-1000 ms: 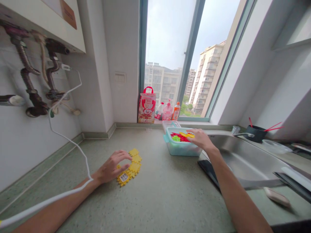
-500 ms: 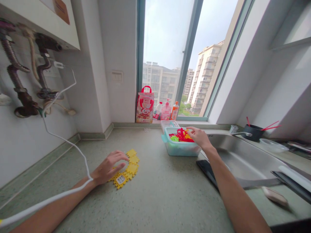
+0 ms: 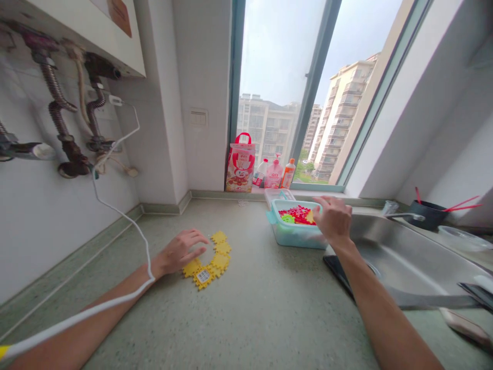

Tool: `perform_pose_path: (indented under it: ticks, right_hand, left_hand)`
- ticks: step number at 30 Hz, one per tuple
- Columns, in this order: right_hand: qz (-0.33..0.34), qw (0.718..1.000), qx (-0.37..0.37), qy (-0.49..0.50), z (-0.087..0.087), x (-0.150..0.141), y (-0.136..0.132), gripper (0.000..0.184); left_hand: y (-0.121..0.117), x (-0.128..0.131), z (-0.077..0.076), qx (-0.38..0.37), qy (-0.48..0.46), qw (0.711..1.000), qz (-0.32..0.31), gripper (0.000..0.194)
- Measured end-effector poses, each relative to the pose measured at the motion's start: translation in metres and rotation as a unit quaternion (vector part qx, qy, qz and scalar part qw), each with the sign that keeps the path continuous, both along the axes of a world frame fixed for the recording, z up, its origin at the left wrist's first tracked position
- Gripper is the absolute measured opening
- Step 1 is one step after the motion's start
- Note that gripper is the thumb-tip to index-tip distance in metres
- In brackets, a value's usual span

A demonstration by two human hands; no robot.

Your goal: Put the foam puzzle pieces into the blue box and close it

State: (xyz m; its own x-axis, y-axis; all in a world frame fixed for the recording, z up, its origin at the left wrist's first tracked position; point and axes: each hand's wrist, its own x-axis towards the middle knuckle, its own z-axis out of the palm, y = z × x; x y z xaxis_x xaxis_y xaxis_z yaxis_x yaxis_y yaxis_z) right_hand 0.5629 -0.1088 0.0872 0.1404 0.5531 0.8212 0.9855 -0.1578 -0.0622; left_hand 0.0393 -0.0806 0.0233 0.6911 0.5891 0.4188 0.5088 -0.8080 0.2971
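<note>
My left hand (image 3: 183, 251) rests on the countertop with thumb and fingers apart, holding nothing. It lies beside a curved row of joined yellow interlocking plastic pieces (image 3: 220, 261), the nearest one partly under the fingers. One piece in the row bears a white window-like grid (image 3: 203, 276). At the right end of a light-blue plastic box (image 3: 296, 238), my right hand (image 3: 334, 220) is curled over the rim. A yellow piece (image 3: 310, 218) shows at its fingertips; whether they grip it is unclear. Red pieces (image 3: 296, 211) and a green piece (image 3: 287, 219) lie in the box.
Behind the box lies a clear lid (image 3: 278, 195). A dark phone-like slab (image 3: 339, 275) lies by the steel sink (image 3: 400, 257). A white cable (image 3: 127, 298) crosses over my left forearm. Bottles (image 3: 273, 174) and a red-and-white bag (image 3: 241, 167) stand on the windowsill.
The view has turned slightly left. My right hand has curled more and shifted toward the box's right end. The red pieces look rearranged. My left hand stays by the yellow row.
</note>
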Motion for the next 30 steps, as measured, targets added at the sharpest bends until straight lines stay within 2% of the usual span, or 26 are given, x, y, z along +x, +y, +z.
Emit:
perform_pose_path:
  ticks: [3,5,8,11,14,17,20,24,30]
  right_hand:
    - [0.122,0.991,0.028,-0.049,-0.007,-0.041,-0.002,0.04]
    - [0.229,0.97,0.01,-0.082,-0.023,-0.081,-0.005,0.043]
    - [0.378,0.921,-0.047,-0.079,-0.058,-0.14,-0.009,0.044]
    - [0.452,0.879,-0.147,-0.033,-0.087,-0.176,-0.008,0.054]
    - [0.477,0.842,-0.252,-0.003,-0.101,-0.183,-0.003,0.062]
    - [0.479,0.82,-0.313,0.0,-0.105,-0.181,0.003,0.064]
    - [0.476,0.818,-0.322,-0.006,-0.104,-0.185,0.005,0.058]
    - [0.456,0.835,-0.307,0.015,-0.1,-0.201,0.0,0.048]
    - [0.5,0.808,-0.312,0.015,-0.098,-0.211,-0.01,0.047]
  left_hand:
    - [0.005,-0.008,-0.003,-0.016,0.009,0.999,0.028,0.039]
    - [0.006,-0.011,-0.005,-0.032,0.017,0.999,0.04,0.044]
    - [0.003,-0.011,-0.008,-0.052,0.05,0.997,0.024,0.052]
    - [-0.001,-0.007,-0.013,-0.062,0.082,0.995,-0.006,0.081]
    - [-0.004,0.0,-0.02,-0.068,0.116,0.991,-0.015,0.104]
    - [-0.006,0.009,-0.025,-0.072,0.128,0.989,0.009,0.098]
    - [-0.009,0.019,-0.022,-0.075,0.113,0.99,0.033,0.089]
    - [-0.016,0.025,-0.013,-0.072,0.091,0.993,0.039,0.077]
    - [-0.018,0.021,-0.011,-0.024,0.091,0.994,0.052,0.065]
